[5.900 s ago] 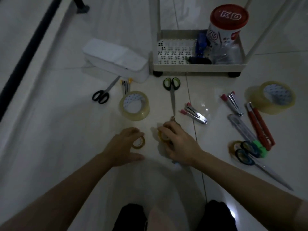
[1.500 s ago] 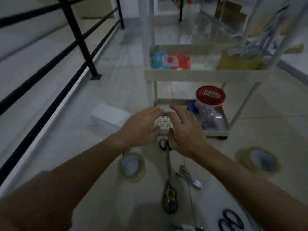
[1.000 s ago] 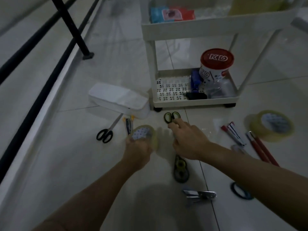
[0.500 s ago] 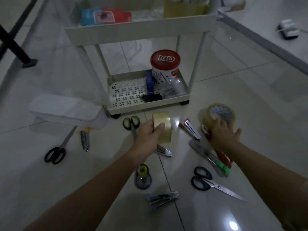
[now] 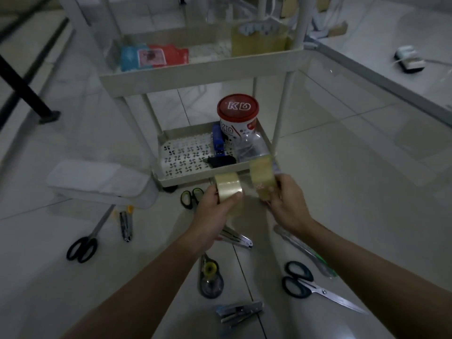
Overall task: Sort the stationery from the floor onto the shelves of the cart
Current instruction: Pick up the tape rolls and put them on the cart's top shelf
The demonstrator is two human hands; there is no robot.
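Observation:
My left hand (image 5: 215, 206) grips a roll of clear packing tape (image 5: 228, 185), held on edge above the floor. My right hand (image 5: 285, 201) grips a second clear tape roll (image 5: 261, 173), just right of the first. Both rolls hover in front of the white cart's bottom shelf (image 5: 195, 174). That shelf carries a red-lidded tub (image 5: 237, 118), a blue stapler (image 5: 218, 143) and a black item (image 5: 221, 160). The cart's middle shelf (image 5: 195, 69) holds blue and red packets and a tan box.
On the floor lie black scissors (image 5: 83, 245), green-handled scissors (image 5: 192, 196), teal scissors (image 5: 308, 286), a tape dispenser (image 5: 210, 277), staplers (image 5: 238, 311), a cutter (image 5: 305, 250) and pliers (image 5: 126, 222). A white lidded box (image 5: 100, 182) sits left of the cart. A black railing post (image 5: 27, 94) stands far left.
My right hand has lifted the second tape roll off the floor and brought it beside the roll in my left hand. Both hands now hold rolls up near the bottom shelf.

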